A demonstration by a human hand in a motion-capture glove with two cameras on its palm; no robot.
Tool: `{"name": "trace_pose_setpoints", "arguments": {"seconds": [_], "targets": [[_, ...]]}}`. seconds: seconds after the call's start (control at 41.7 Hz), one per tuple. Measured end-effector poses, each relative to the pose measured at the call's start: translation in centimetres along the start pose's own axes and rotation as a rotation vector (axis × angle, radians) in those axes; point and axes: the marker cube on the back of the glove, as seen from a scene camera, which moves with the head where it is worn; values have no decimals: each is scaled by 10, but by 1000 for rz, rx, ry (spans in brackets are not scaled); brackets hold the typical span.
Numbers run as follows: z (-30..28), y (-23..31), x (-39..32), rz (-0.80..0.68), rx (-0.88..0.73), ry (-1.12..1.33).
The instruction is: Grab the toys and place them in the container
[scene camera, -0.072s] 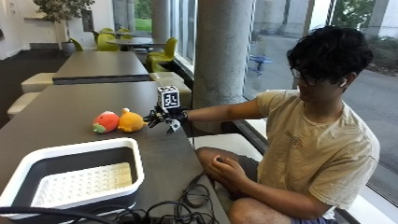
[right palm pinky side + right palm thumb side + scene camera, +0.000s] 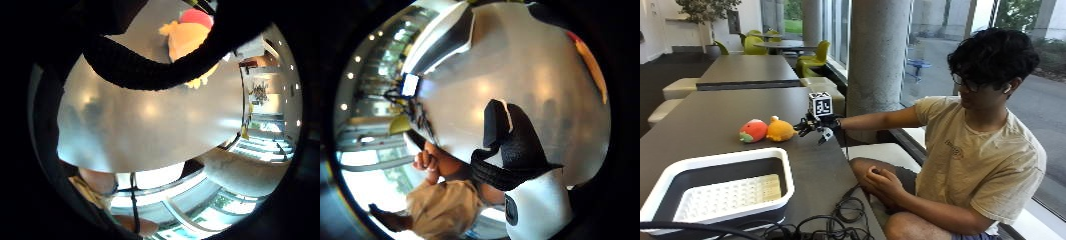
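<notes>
Outside view: gloved right hand (image 2: pixel 813 127) just beside the orange toy (image 2: pixel 780 130) — fingers spread, holding nothing | red toy (image 2: pixel 753 131) touching its far side — both across from the fingertips | container (image 2: pixel 714 190) nearer the camera, toys not yet in it

2 toys (image 2: pixel 766 130) on table (image 2: pixel 706 112), container (image 2: pixel 713 190) nearer camera

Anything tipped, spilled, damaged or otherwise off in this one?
Nothing stands out. The orange toy and red toy sit side by side on the table, the container stands level and holds no toys, and the gloved right hand reaches toward them.
</notes>
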Motion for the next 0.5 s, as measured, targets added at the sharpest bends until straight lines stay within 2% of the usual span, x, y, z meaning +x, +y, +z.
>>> {"name": "trace_pose_setpoints", "arguments": {"seconds": [0.503], "targets": [[-2, 3, 4, 31, 1, 31]]}}
